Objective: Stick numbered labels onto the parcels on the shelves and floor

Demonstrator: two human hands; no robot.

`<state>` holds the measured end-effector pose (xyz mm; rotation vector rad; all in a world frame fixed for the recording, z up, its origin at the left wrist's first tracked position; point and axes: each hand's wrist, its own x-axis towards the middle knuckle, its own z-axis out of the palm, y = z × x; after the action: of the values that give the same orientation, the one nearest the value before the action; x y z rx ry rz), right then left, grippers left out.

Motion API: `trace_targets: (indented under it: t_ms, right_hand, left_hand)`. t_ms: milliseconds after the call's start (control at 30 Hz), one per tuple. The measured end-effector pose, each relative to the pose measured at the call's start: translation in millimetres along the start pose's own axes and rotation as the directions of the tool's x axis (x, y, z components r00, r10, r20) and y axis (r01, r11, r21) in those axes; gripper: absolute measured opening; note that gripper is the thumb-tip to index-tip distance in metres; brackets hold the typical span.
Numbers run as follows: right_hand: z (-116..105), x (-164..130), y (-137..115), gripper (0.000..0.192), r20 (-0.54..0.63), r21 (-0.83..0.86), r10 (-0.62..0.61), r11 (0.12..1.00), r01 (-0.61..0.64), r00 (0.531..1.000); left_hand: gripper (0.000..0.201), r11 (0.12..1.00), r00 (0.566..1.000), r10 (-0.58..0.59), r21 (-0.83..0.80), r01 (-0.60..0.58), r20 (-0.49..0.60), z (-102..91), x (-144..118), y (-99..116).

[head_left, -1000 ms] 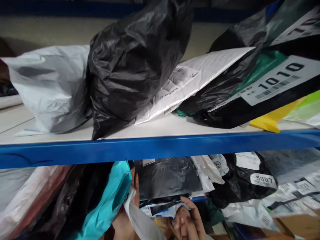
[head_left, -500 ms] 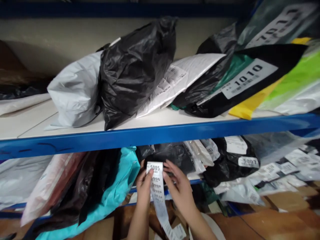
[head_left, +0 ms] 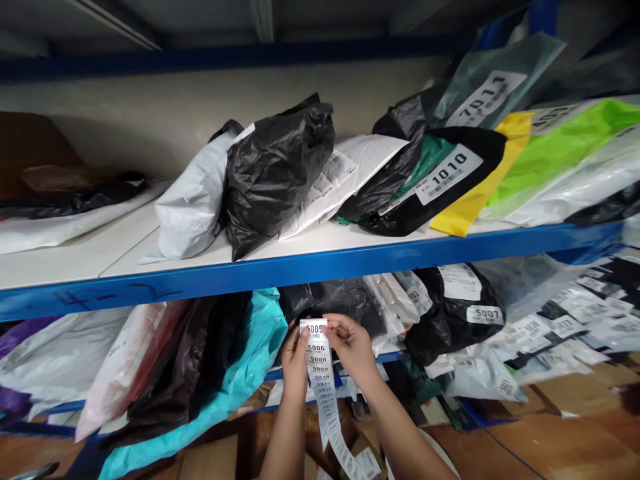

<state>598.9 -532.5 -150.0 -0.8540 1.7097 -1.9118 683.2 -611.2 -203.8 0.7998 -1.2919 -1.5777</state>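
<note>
A long strip of printed number labels (head_left: 319, 373), with 5005 at its top and 5006 and 5008 below, hangs down in front of the lower shelf. My left hand (head_left: 295, 347) is closed on its upper left edge, thumb over the front. At the top right corner my right hand (head_left: 350, 339) pinches the strip between thumb and fingers. Right behind both hands lies a dark plastic parcel (head_left: 345, 300). A turquoise mailer bag (head_left: 260, 347) slants down to the left of my left hand. To the right lies a black parcel (head_left: 435, 333) labelled 5007.
A blue shelf beam (head_left: 310, 263) runs across above my hands. The upper shelf carries a black bag (head_left: 275, 180), a pale grey bag (head_left: 193, 200) and a black parcel (head_left: 480, 150) labelled 1010. Cardboard boxes (head_left: 575, 397) stand low on the right.
The view has shifted, showing more of the shelving above and on both sides. My right hand's fingers have come from spread beside the strip to a pinch on its top corner.
</note>
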Motion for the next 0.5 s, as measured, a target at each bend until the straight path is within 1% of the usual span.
trace_targets:
  t_ms: [100, 167, 233, 300, 400, 500]
  right_hand:
    - [0, -2, -3, 0.024, 0.029, -0.144, -0.098, 0.984, 0.101, 0.995]
    - [0, -5, -7, 0.017, 0.075, -0.288, -0.188, 0.936, 0.202, 0.979]
    - [1, -8, -9, 0.016, 0.125, -0.378, -0.25, 0.882, 0.279, 0.96]
    - [4, -11, -9, 0.017, 0.124, -0.388, -0.304, 0.861, 0.328, 0.945]
    - [9, -14, -4, 0.017, 0.064, -0.353, -0.37, 0.86, 0.368, 0.927]
    - [14, -15, 2, 0.018, 0.072, -0.365, -0.408, 0.838, 0.405, 0.91]
  left_hand:
    - [0.027, 0.991, 0.999, 0.046, 0.122, -0.048, 0.02, -5.1, 1, -2]
    - [0.024, 0.988, 0.999, 0.053, 0.145, -0.054, 0.01, -8.0, 1, -3]
    - [0.024, 0.99, 0.998, 0.054, 0.133, -0.05, -0.027, -9.7, 0, -4]
    - [0.025, 0.992, 0.996, 0.065, 0.109, -0.057, -0.064, -10.0, -1, -4]
    - [0.029, 0.995, 0.993, 0.072, 0.077, -0.064, -0.097, -9.0, -3, -4]
    - [0.038, 0.996, 0.987, 0.058, 0.069, -0.048, -0.151, -9.5, -4, -6]
